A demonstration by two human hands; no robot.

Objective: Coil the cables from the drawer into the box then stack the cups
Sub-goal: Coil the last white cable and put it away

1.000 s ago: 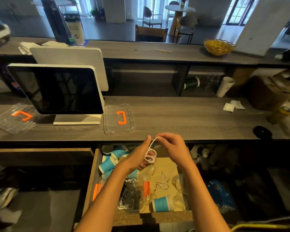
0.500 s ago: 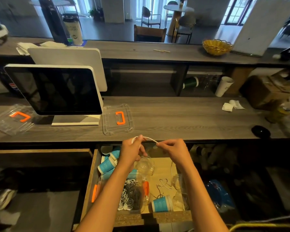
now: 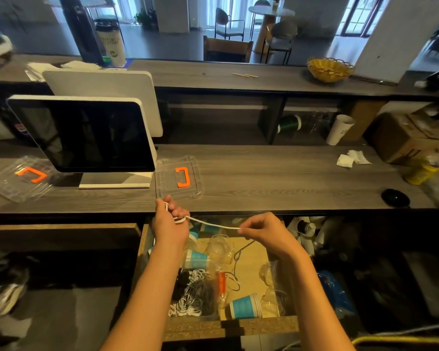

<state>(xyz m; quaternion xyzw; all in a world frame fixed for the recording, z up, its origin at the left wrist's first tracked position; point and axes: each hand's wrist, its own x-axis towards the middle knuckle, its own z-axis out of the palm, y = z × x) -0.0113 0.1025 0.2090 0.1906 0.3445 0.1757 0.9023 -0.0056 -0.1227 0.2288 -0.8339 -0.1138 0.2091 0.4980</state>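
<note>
- Cafe-style room out back with chairs and a round table; up close a grey wood counter (image 3: 276,173) with a dark-screened monitor (image 3: 84,134) on the left and two clear lids with orange handles (image 3: 178,177)
- open drawer (image 3: 228,328) sits right under the counter edge; inside it a clear box (image 3: 195,292) already holding black, grey and white coils, plus blue paper cups (image 3: 243,305) and clear plastic ones lying loose on their sides
- left hand (image 3: 169,224) grips a few loops of white cable (image 3: 211,224) wound round its fingers; right hand (image 3: 266,230) pinches the free end, cable stretched between them above the drawer
- cable looks light and floppy, probably springs loose if the loops get let go; I'd pinch across the whole bundle when dropping it in
- writing: tall cup (image 3: 112,40) far left has a logo and text, too blurry to read
</note>
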